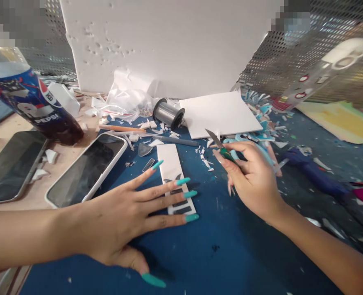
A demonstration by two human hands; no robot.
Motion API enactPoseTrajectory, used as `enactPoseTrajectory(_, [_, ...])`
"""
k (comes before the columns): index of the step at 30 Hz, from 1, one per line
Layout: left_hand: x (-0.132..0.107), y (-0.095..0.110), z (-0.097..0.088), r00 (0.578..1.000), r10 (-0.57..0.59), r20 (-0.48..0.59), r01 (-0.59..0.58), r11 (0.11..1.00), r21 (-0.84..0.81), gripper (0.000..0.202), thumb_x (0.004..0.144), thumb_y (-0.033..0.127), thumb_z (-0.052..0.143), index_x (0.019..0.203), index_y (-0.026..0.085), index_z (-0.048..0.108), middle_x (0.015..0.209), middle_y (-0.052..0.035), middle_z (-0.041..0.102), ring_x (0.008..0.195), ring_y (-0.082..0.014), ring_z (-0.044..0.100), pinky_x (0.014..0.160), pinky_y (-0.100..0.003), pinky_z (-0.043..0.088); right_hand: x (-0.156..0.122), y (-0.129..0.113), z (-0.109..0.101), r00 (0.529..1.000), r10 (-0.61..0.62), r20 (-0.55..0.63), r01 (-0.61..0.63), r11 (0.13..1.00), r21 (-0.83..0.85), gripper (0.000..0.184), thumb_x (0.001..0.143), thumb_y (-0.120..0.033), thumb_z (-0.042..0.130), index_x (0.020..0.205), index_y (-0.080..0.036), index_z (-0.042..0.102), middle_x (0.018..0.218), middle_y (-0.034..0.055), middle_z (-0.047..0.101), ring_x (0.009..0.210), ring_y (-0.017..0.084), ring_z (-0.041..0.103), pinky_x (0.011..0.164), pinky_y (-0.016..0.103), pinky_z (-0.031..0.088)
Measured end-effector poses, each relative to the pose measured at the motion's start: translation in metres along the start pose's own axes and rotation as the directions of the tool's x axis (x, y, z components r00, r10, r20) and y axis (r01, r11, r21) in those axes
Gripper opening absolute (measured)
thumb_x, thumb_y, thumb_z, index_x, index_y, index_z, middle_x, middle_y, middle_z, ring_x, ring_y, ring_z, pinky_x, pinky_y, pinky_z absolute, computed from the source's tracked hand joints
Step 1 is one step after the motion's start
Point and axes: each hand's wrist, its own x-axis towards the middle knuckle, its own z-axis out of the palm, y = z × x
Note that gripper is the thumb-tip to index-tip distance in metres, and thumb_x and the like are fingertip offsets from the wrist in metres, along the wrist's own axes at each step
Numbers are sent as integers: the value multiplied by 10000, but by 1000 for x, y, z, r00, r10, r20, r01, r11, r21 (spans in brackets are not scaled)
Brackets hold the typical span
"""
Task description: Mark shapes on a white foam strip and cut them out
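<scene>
My left hand [124, 217] lies spread across a narrow white strip of foam board [171, 159] on the blue mat [212, 262]. Dark cut-out shapes or openings show on the strip between and beyond my fingers, which partly hide it. To the right, a craft knife [220, 145] with a green handle is gripped by my right hand [253, 176]. Its blade points up and to the left, raised off the mat and apart from the strip. Small white scraps lie near the blade.
A larger white board [221, 114], a spool [168, 114], a grey pencil-like stick [175, 140] and a plastic bag [126, 98] lie behind. Left are two phones [87, 170] and a Pepsi bottle [37, 102]. A blue glue gun [315, 170] lies right. A tall white panel [163, 45] stands at the back.
</scene>
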Motion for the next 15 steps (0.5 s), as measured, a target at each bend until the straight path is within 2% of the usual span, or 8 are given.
enactPoseTrajectory(2, [-1, -2, 3, 999, -19, -26, 20, 999, 49, 753, 1058, 668, 460, 1643, 200, 389, 1739, -120, 266, 1622, -312, 276, 1338, -582, 8, 0, -1, -2, 999, -50, -9, 50, 998, -39, 171, 985, -358, 666, 1098, -238, 619, 1111, 98, 644, 1007, 260, 717, 639, 328, 617])
enactPoseTrajectory(4, [-2, -2, 5, 997, -43, -62, 50, 994, 101, 779, 1046, 702, 456, 1637, 196, 406, 1753, -151, 215, 1631, -361, 224, 1333, -616, 62, 2, -4, -6, 989, -151, -6, 149, 980, -134, 124, 986, -328, 673, 1042, -237, 610, 1048, 79, 649, 930, 238, 711, 701, 348, 612])
enactPoseTrajectory(6, [-1, 0, 5, 993, -73, -92, 84, 989, 122, 813, 1014, 745, 485, 1666, 275, 362, 1760, -190, 169, 1613, -461, 171, 1280, -721, 163, 5, -8, -12, 968, -246, 48, 250, 942, -225, 95, 1027, -272, 617, 943, -236, 589, 918, 33, 646, 747, 178, 684, 724, 346, 590])
enactPoseTrajectory(9, [0, 0, 2, 996, -80, -31, 82, 994, 74, 842, 964, 799, 522, 1675, 403, 308, 1719, -276, 235, 1529, -585, 235, 1117, -827, 356, 9, -11, -23, 936, -290, 201, 331, 918, -219, 184, 1063, -162, 535, 908, -239, 601, 722, -44, 607, 543, 105, 606, 680, 290, 564])
enactPoseTrajectory(11, [2, -2, -1, 997, -71, 26, 70, 997, 29, 820, 972, 792, 513, 1662, 379, 356, 1683, -312, 296, 1507, -586, 280, 1084, -821, 404, 8, -7, -30, 907, -324, 267, 372, 916, -151, 224, 1061, -99, 513, 1096, -255, 670, 716, -64, 633, 526, 88, 605, 644, 244, 555])
enactPoseTrajectory(12, [2, -4, -2, 997, -68, 44, 68, 998, 8, 810, 978, 779, 519, 1654, 353, 385, 1680, -314, 300, 1509, -577, 284, 1095, -810, 406, 7, -5, -32, 891, -347, 294, 391, 914, -107, 321, 1061, -79, 499, 1250, -278, 666, 764, -63, 666, 562, 85, 634, 652, 228, 561])
enactPoseTrajectory(14, [3, -10, -6, 996, -58, 66, 59, 998, -17, 807, 977, 752, 550, 1642, 314, 421, 1685, -307, 289, 1516, -565, 281, 1122, -793, 395, 2, 1, -35, 833, -391, 390, 428, 904, -7, 518, 1070, -73, 481, 1512, -336, 544, 875, -50, 697, 672, 82, 689, 710, 208, 581])
enactPoseTrajectory(15, [4, -14, -8, 996, -49, 75, 51, 998, -23, 808, 974, 739, 571, 1639, 304, 430, 1688, -299, 289, 1519, -558, 281, 1138, -785, 384, 0, 2, -35, 803, -402, 440, 439, 898, 21, 574, 1079, -86, 469, 1584, -360, 472, 884, -47, 680, 697, 81, 692, 723, 201, 583])
